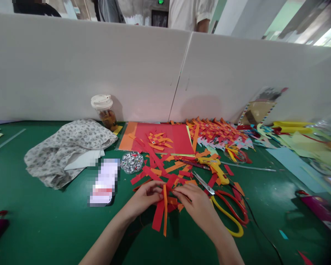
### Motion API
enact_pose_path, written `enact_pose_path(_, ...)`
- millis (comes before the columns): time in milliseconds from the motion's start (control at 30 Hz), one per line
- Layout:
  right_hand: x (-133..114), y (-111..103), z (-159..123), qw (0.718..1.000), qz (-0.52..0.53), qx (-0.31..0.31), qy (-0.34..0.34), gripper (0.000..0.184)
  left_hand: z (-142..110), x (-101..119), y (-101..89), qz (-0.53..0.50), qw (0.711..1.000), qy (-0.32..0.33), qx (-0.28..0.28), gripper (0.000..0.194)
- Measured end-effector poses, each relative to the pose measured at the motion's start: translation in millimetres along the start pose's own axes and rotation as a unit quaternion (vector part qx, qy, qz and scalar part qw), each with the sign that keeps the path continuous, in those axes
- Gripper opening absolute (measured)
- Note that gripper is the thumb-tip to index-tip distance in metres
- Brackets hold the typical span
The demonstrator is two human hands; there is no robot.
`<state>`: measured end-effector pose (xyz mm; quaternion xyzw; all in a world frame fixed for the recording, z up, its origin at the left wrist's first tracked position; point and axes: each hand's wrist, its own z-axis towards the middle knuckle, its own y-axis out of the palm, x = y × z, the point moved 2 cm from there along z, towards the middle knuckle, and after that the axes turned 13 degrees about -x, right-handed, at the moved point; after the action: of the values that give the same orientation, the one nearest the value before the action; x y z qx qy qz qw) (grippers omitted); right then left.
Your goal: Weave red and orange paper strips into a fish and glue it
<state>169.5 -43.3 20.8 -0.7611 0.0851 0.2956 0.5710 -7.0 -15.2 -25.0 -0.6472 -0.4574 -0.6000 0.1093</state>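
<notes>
Two hands meet over the green table (44,221): the left hand (145,198) pinches the top of a red strip (158,215) and an orange strip (164,213) that hang toward the person, and the right hand (194,202) closes its fingertips on the crossing strips beside them. Judging by the pile of finished woven fish (217,132) at the back, much is done. This piece looks barely begun, with many loose strips (165,171) unwoven and the scissors (226,206) lying idle to the right.
</notes>
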Motion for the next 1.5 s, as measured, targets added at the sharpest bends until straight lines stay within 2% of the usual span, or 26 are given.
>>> enact_pose_path(200,-4,-3,1,0.999,0.002,-0.037,-0.013,0.020,-2,3,1.0,-0.012,1.000,-0.003,-0.005,0.039)
enact_pose_path(467,-10,0,1,0.996,0.018,-0.089,-0.015,0.025,-6,9,4.5,0.015,0.999,0.011,-0.026,0.022)
enact_pose_path(700,-12,1,-3,0.997,0.070,-0.008,0.016,0.029,-5,11,4.7,0.021,0.998,0.052,-0.017,0.022)
enact_pose_path(800,-14,3,-5,0.996,0.087,-0.002,0.032,0.034,-3,7,3.6,0.036,0.998,0.047,0.002,0.022)
enact_pose_path(900,-14,8,-5,0.990,0.131,-0.030,0.046,0.043,-1,4,2.0,0.055,0.997,0.054,0.026,0.022)
enact_pose_path(1000,-12,13,-3,0.977,0.201,-0.057,0.040,0.041,0,2,1.0,0.066,0.996,0.053,0.039,0.024)
enact_pose_path(1133,-6,11,-1,0.965,0.257,-0.038,0.043,0.032,0,3,0.7,0.033,0.998,0.044,0.038,0.029)
enact_pose_path(1333,0,9,-1,0.969,0.240,-0.019,0.048,0.024,0,-1,0.1,-0.026,0.999,0.003,0.029,0.041)
enact_pose_path(1500,-1,14,0,0.970,0.235,-0.001,0.057,0.025,1,0,1.0,-0.017,1.000,-0.004,0.024,0.039)
